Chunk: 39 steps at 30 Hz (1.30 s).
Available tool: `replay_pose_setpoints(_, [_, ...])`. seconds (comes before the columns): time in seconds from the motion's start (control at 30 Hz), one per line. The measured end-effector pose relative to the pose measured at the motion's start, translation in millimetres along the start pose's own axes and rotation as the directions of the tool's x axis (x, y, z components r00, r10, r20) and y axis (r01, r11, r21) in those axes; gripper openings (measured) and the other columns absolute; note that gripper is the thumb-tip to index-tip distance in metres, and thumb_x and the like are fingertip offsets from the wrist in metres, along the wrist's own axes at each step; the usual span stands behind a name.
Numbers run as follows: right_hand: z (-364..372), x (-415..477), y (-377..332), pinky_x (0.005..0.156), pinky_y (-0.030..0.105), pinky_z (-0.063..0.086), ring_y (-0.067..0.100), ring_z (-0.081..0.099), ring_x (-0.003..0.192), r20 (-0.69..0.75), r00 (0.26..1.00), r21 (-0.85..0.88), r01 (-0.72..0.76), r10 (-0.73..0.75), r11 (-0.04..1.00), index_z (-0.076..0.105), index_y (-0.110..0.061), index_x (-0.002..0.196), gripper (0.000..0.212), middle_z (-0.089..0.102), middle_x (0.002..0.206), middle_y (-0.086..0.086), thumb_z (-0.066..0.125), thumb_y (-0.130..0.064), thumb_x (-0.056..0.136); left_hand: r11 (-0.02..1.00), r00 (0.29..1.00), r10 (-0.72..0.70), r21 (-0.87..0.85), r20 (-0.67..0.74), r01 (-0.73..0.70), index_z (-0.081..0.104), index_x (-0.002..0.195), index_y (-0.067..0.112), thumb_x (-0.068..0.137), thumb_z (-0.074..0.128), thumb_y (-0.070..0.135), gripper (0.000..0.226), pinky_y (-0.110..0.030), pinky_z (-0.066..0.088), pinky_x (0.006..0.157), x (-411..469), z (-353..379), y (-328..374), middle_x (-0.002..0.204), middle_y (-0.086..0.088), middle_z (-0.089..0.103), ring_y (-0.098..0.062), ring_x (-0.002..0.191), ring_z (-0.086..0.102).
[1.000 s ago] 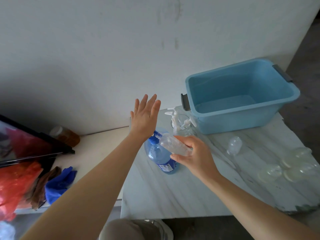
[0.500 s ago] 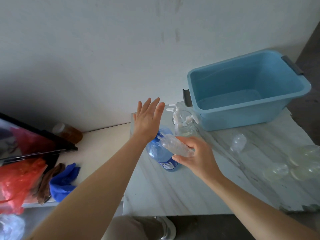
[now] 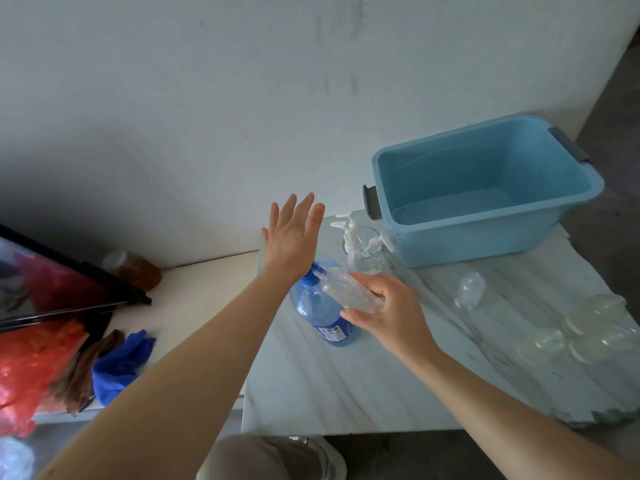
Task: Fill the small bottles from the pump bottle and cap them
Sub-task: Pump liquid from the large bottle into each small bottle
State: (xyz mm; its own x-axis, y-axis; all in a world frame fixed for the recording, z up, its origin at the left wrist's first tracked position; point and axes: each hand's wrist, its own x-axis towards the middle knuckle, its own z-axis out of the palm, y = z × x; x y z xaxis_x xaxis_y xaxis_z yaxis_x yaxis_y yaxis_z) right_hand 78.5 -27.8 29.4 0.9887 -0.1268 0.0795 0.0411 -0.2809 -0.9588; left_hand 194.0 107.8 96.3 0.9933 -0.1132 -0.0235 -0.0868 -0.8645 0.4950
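A blue pump bottle (image 3: 320,311) stands on the marble table (image 3: 398,372). My left hand (image 3: 292,233) lies flat over the pump head, fingers spread, with its heel on the pump top. My right hand (image 3: 384,311) holds a small clear bottle (image 3: 346,289) tilted, its mouth against the blue nozzle. A glass jar (image 3: 363,256) with white pump caps stands behind. One small clear bottle (image 3: 469,289) lies alone to the right. Several more small bottles (image 3: 585,329) lie near the right edge.
A light blue plastic tub (image 3: 485,188) sits at the back right of the table by the wall. Left of the table, a lower shelf holds an amber jar (image 3: 133,268), a blue cloth (image 3: 119,365), a red bag (image 3: 31,368) and a dark framed panel (image 3: 69,289).
My left hand has stayed flat over the pump head and my right hand still keeps the small bottle at the nozzle. The camera view has shifted slightly.
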Motion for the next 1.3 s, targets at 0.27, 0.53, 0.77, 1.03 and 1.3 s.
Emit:
replay_pose_setpoints(0.27, [-1.1, 1.5, -4.3, 0.077, 0.026, 0.049, 0.006, 0.061, 0.088, -0.003, 1.0, -0.006, 0.023, -0.023, 1.0, 0.068, -0.034, 0.106, 0.046, 0.066, 0.094, -0.011, 0.081, -0.018, 0.065, 1.0, 1.0, 0.018, 0.014, -0.005, -0.018, 0.026, 0.148, 0.038, 0.095, 0.012, 0.06, 0.059, -0.051, -0.001, 0.118, 1.2, -4.7, 0.3, 0.16, 0.008, 0.012, -0.018, 0.148, -0.006])
replay_pose_setpoints(0.53, [1.9, 2.2, 8.1, 0.079, 0.029, 0.05, 0.007, 0.06, 0.091, -0.018, 1.0, 0.014, 0.007, -0.007, 1.0, 0.068, -0.034, 0.109, 0.048, 0.067, 0.096, -0.011, 0.079, -0.024, 0.063, 0.999, 1.0, 0.019, 0.026, 0.004, -0.019, 0.03, 0.146, 0.036, 0.096, 0.015, 0.059, 0.057, -0.052, 0.003, 0.118, 4.7, 5.6, 1.3, 0.159, 0.006, 0.017, -0.018, 0.148, -0.003])
replay_pose_setpoints(0.77, [5.2, -1.0, 13.9, 0.08, 0.029, 0.051, 0.005, 0.061, 0.093, -0.003, 1.0, 0.022, -0.017, 0.017, 1.0, 0.068, -0.035, 0.108, 0.049, 0.068, 0.1, -0.01, 0.08, -0.02, 0.063, 1.0, 1.0, -0.003, 0.006, -0.012, 0.003, 0.032, 0.146, 0.035, 0.097, 0.017, 0.057, 0.056, -0.05, 0.003, 0.118, 1.9, 14.9, -7.1, 0.158, 0.004, 0.02, -0.018, 0.148, -0.001])
replay_pose_setpoints(1.03, [6.6, -2.1, 9.4, 0.08, 0.03, 0.051, 0.007, 0.062, 0.092, -0.008, 1.0, -0.004, -0.008, 0.008, 1.0, 0.068, -0.032, 0.108, 0.049, 0.068, 0.098, -0.011, 0.08, -0.022, 0.063, 1.0, 1.0, -0.015, 0.024, 0.007, 0.015, 0.027, 0.147, 0.037, 0.097, 0.015, 0.058, 0.056, -0.051, -0.002, 0.118, -4.5, 7.4, -3.6, 0.16, 0.007, 0.014, -0.018, 0.148, -0.006])
replay_pose_setpoints(1.3, [5.4, -1.1, 0.9, 0.079, 0.023, 0.049, 0.005, 0.063, 0.089, 0.003, 0.998, 0.057, -0.061, 0.061, 0.996, 0.068, -0.029, 0.106, 0.047, 0.069, 0.098, -0.011, 0.082, -0.022, 0.061, 1.0, 0.999, -0.006, -0.021, -0.033, 0.005, 0.026, 0.148, 0.037, 0.097, 0.012, 0.056, 0.056, -0.051, -0.002, 0.118, -1.1, -7.2, 3.1, 0.16, 0.008, 0.012, -0.018, 0.148, -0.005])
